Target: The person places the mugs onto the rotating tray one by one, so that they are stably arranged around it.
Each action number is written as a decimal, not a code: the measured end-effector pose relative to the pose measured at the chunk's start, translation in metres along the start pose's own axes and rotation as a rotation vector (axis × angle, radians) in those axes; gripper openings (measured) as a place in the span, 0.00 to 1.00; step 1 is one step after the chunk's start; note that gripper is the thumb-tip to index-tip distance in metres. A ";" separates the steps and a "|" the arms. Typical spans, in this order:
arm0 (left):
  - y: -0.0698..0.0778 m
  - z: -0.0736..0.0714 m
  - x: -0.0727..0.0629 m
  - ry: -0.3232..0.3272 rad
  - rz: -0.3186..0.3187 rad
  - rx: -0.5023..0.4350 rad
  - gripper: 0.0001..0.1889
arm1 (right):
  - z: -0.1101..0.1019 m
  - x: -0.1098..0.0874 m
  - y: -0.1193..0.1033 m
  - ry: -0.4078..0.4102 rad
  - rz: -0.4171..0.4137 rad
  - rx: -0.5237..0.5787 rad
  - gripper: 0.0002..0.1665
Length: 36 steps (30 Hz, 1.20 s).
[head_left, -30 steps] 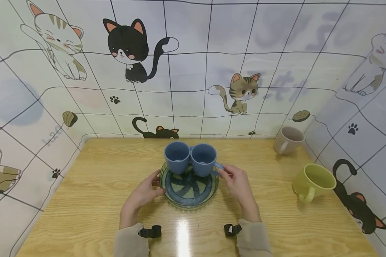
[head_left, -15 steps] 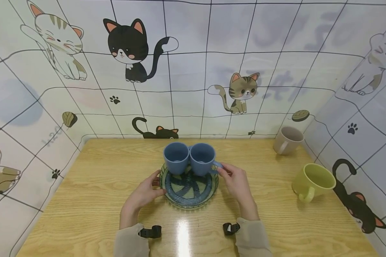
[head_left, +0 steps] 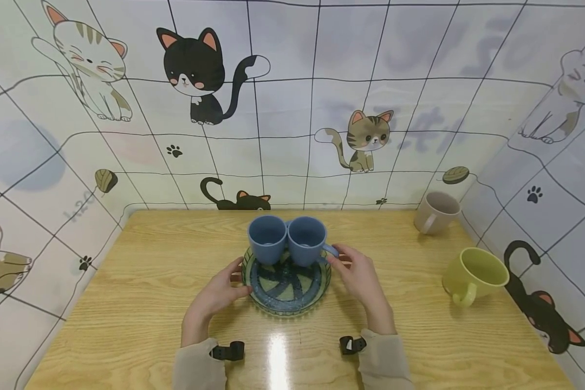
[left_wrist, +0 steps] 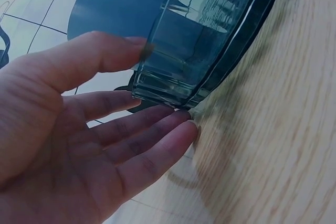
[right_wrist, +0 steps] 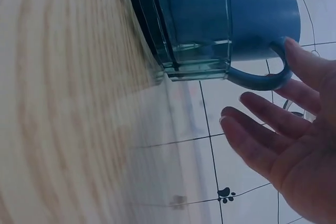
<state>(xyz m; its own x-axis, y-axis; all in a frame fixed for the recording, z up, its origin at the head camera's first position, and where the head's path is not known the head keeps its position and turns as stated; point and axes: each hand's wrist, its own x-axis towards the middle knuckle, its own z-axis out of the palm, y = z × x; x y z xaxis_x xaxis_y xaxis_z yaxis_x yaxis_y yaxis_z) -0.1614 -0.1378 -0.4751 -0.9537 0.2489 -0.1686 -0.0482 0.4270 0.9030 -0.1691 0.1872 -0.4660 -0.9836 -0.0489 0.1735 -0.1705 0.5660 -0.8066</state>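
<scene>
Two blue mugs stand side by side at the far part of a round glass dish (head_left: 286, 310) with a blue and green swirl pattern. The left mug (head_left: 267, 246) and the right mug (head_left: 306, 246) overlap at their edges. My left hand (head_left: 219, 290) holds the dish's left side; in the left wrist view its thumb lies at the glass wall (left_wrist: 173, 56) and the fingertips come up to the lower edge. At the other side my right hand (head_left: 358, 273) pinches the right mug's handle (right_wrist: 257, 81) between thumb and forefinger, its other fingers spread free below.
On the right of the wooden table (head_left: 141, 303) stand a yellow-green mug (head_left: 475, 276) and, farther back, a greyish-pink mug (head_left: 435, 214). A cat-printed sheet (head_left: 292, 108) encloses the back and sides.
The two blue mugs have shifted very slightly to the left, my right hand along with them. My left hand has stayed at the dish's side.
</scene>
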 end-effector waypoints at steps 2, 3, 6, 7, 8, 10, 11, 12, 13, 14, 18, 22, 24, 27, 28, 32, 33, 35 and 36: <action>0.000 0.000 0.000 0.001 -0.001 0.007 0.43 | -0.002 -0.001 0.000 -0.025 0.005 0.002 0.27; 0.000 0.000 0.000 0.001 -0.001 0.009 0.43 | -0.003 -0.001 0.000 -0.034 0.008 0.001 0.28; 0.000 0.000 -0.002 0.001 -0.003 0.011 0.43 | -0.007 -0.002 0.002 -0.059 0.018 -0.015 0.32; 0.000 0.000 -0.002 0.000 -0.003 0.011 0.43 | -0.008 -0.002 0.002 -0.067 0.019 -0.021 0.33; 0.000 0.000 -0.002 0.000 -0.004 0.011 0.43 | -0.009 -0.003 0.003 -0.074 0.022 -0.026 0.34; 0.000 0.000 -0.003 0.001 -0.006 0.011 0.43 | -0.012 -0.004 0.003 -0.082 0.027 -0.035 0.35; 0.000 0.000 -0.003 0.000 -0.007 0.011 0.43 | -0.014 -0.005 0.003 -0.087 0.028 -0.040 0.36; 0.000 0.000 -0.003 -0.001 -0.008 0.012 0.43 | -0.016 -0.005 0.003 -0.091 0.029 -0.043 0.37; -0.001 0.001 -0.003 0.000 -0.011 0.014 0.43 | -0.017 -0.006 0.003 -0.093 0.028 -0.047 0.37; -0.001 0.001 -0.003 -0.002 -0.011 0.015 0.43 | -0.019 -0.007 0.003 -0.094 0.031 -0.048 0.37; -0.003 0.002 -0.002 -0.001 -0.017 0.023 0.43 | -0.025 -0.011 0.004 -0.099 0.032 -0.061 0.37; -0.005 0.003 -0.002 0.002 -0.025 0.027 0.43 | -0.033 -0.014 0.004 -0.097 0.027 -0.085 0.36; -0.006 0.003 -0.002 0.002 -0.021 0.034 0.43 | -0.037 -0.015 0.005 -0.092 0.027 -0.092 0.36; -0.006 0.003 -0.002 0.007 -0.024 0.032 0.43 | -0.045 -0.017 0.009 -0.070 0.029 -0.103 0.36; -0.005 0.003 -0.001 0.006 -0.021 0.031 0.43 | -0.048 -0.018 0.010 -0.062 0.033 -0.105 0.36; -0.004 0.002 0.000 -0.003 -0.019 0.028 0.44 | -0.060 -0.023 0.014 -0.030 0.056 -0.105 0.36; -0.004 0.001 0.000 -0.005 -0.017 0.030 0.43 | -0.064 -0.024 0.015 -0.020 0.059 -0.103 0.35; -0.004 0.001 0.001 -0.009 -0.015 0.033 0.43 | -0.071 -0.026 0.016 0.012 0.064 -0.096 0.35; -0.004 0.001 0.001 -0.008 -0.016 0.036 0.43 | -0.075 -0.027 0.016 0.029 0.066 -0.098 0.34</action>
<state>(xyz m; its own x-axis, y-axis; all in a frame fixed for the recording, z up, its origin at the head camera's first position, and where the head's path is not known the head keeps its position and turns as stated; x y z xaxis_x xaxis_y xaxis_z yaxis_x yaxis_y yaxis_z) -0.1623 -0.1385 -0.4791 -0.9504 0.2488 -0.1866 -0.0529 0.4619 0.8854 -0.1408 0.2591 -0.4418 -0.9902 0.0142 0.1391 -0.0973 0.6448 -0.7581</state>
